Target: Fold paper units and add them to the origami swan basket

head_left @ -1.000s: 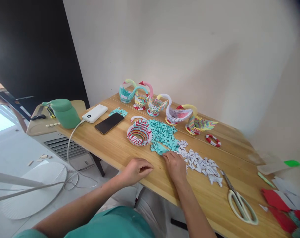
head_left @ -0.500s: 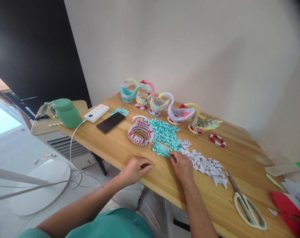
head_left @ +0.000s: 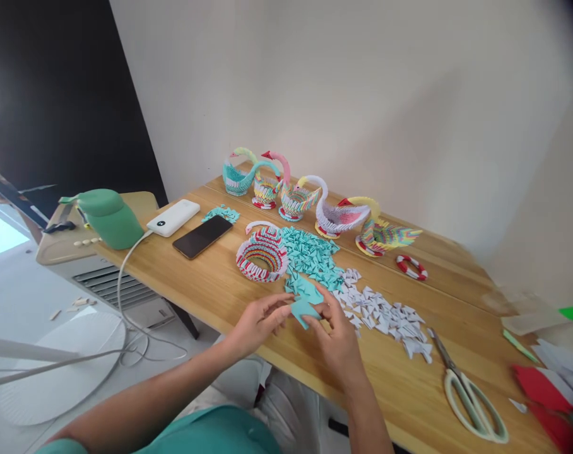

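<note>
My right hand pinches a small folded piece of teal paper above the table's front part. Closed at that paper's left edge are the thumb and fingers of my left hand. Just behind the paper lie flat teal paper pieces and a heap of folded teal paper triangles. A round red-and-white paper basket stands left of the heap. White folded triangles spread out to the right.
Several paper swans line the back, with a red-and-white paper ring beside them. Scissors lie right, near red paper. Leftward are a phone, a cabled power bank and a green bottle.
My right hand has lifted the teal paper from the table and moved slightly left and nearer. My left hand has moved forward and right to meet it. The view has shifted slightly.
</note>
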The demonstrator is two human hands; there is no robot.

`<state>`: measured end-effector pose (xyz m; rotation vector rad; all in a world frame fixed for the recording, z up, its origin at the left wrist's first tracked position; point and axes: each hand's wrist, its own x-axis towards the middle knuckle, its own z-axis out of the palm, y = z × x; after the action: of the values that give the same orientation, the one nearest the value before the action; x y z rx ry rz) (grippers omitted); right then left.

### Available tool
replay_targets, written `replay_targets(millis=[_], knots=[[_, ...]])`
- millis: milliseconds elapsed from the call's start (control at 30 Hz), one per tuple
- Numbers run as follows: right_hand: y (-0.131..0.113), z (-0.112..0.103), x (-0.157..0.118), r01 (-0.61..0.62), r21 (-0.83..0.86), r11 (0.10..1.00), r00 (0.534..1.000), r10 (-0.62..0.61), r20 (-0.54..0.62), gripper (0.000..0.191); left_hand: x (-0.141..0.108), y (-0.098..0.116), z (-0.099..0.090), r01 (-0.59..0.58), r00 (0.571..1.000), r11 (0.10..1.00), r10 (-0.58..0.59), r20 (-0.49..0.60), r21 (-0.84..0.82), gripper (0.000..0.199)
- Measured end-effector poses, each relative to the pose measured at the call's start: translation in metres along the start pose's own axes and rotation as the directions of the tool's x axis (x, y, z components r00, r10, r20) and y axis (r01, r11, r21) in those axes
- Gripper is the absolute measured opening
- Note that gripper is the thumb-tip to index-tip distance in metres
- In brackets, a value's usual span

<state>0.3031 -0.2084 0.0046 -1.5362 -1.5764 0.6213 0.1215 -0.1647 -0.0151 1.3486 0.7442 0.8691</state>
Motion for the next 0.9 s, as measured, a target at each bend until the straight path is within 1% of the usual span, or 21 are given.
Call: replay_targets(millis=[33, 100, 133, 167, 200, 233, 300, 367, 400, 467, 567, 633, 767, 900], knots=[[-0.003, 0.002, 0.000, 0.004, 0.017, 1.000, 1.000, -0.004, 0.025, 0.057, 0.002, 0.003, 0.001, -0.008, 1.000, 1.000, 0.008, 0.005, -0.005, 0.055], [-0.007, 0.003, 0.001, 0.003, 0.035, 0.999, 0.999, -0.005, 0.050, 0.060, 0.008, 0.007, 0.002, -0.029, 0.999, 0.999, 0.030, -0.012, 0.035, 0.041], [-0.007, 0.002, 0.002, -0.001, 0.038, 0.999, 0.999, -0.001, 0.043, 0.060, 0.011, 0.009, 0.003, -0.030, 0.999, 0.998, 0.032, -0.034, 0.064, 0.033], [-0.006, 0.001, 0.002, -0.005, 0.042, 0.999, 1.000, 0.004, 0.024, 0.058, 0.013, 0.010, 0.005, -0.017, 0.998, 0.997, 0.021, -0.054, 0.081, 0.032], [-0.005, -0.001, 0.001, -0.010, 0.051, 0.999, 1.000, 0.011, -0.007, 0.054, 0.015, 0.010, 0.006, 0.011, 0.998, 0.997, -0.005, -0.069, 0.076, 0.034], [-0.002, -0.003, -0.001, -0.019, 0.070, 0.997, 0.999, 0.022, -0.047, 0.049, 0.017, 0.010, 0.007, 0.046, 0.996, 0.998, -0.043, -0.076, 0.047, 0.037], [0.002, -0.006, -0.006, -0.047, 0.127, 0.991, 0.989, 0.064, -0.134, 0.037, 0.020, 0.009, 0.009, 0.110, 0.991, 0.992, -0.115, -0.074, -0.060, 0.039], [0.005, -0.007, -0.013, -0.070, 0.167, 0.984, 0.972, 0.105, -0.209, 0.030, 0.021, 0.007, 0.010, 0.141, 0.986, 0.975, -0.154, -0.067, -0.169, 0.039], [0.006, -0.006, -0.015, -0.066, 0.164, 0.984, 0.968, 0.103, -0.230, 0.028, 0.020, 0.006, 0.011, 0.143, 0.984, 0.967, -0.161, -0.070, -0.209, 0.039], [0.004, -0.004, -0.019, -0.008, 0.108, 0.994, 0.974, 0.033, -0.225, 0.024, 0.019, 0.004, 0.013, 0.145, 0.983, 0.952, -0.169, -0.067, -0.270, 0.039], [0.000, 0.001, -0.018, 0.138, -0.001, 0.990, 0.972, -0.136, -0.194, 0.019, 0.015, 0.003, 0.016, 0.159, 0.982, 0.930, -0.184, -0.046, -0.331, 0.038], [-0.003, 0.002, -0.016, 0.172, -0.034, 0.985, 0.964, -0.175, -0.198, 0.016, 0.014, 0.004, 0.015, 0.173, 0.981, 0.922, -0.191, -0.018, -0.346, 0.037], [-0.006, 0.002, -0.014, 0.096, 0.002, 0.995, 0.981, -0.094, -0.169, 0.010, 0.015, 0.006, 0.008, 0.197, 0.978, 0.930, -0.208, -0.001, -0.311, 0.037], [-0.003, 0.004, -0.015, 0.036, 0.089, 0.995, 0.988, -0.022, -0.152, 0.009, 0.017, 0.006, 0.003, 0.151, 0.986, 0.971, -0.161, -0.040, -0.186, 0.039]])
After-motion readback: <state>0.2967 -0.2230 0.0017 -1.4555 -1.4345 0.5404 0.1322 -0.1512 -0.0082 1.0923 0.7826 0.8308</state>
